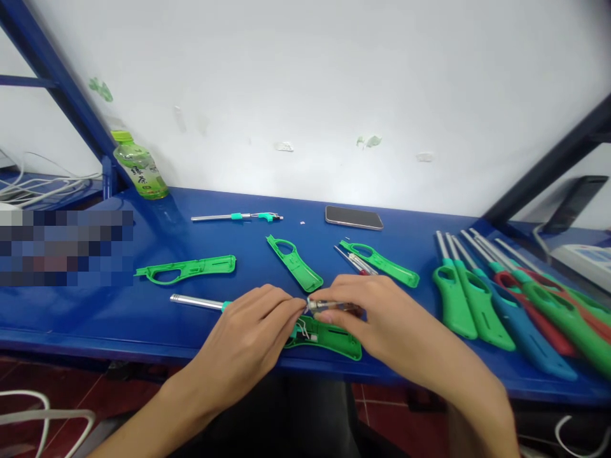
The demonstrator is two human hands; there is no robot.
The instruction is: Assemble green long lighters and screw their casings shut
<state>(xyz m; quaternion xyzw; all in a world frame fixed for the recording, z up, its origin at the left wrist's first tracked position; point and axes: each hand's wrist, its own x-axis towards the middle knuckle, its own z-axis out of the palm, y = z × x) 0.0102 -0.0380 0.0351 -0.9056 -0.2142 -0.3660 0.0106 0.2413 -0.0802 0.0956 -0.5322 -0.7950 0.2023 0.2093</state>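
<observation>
My left hand [252, 334] and my right hand [370, 315] meet near the front edge of the blue table [143, 318]. Together they pinch a small clear tube-like part [331, 307], fingers closed round it. Just under it lies an open green lighter shell [329, 337] with white wires showing inside. A silver nozzle tube [195, 301] sticks out to the left from beneath my left hand.
Three loose green shell halves [188, 268] [294, 262] [382, 262] lie ahead. A bare nozzle assembly [238, 217], a phone [354, 217] and a green tea bottle [140, 165] stand further back. Several finished long lighters [501, 305] lie in a row at right.
</observation>
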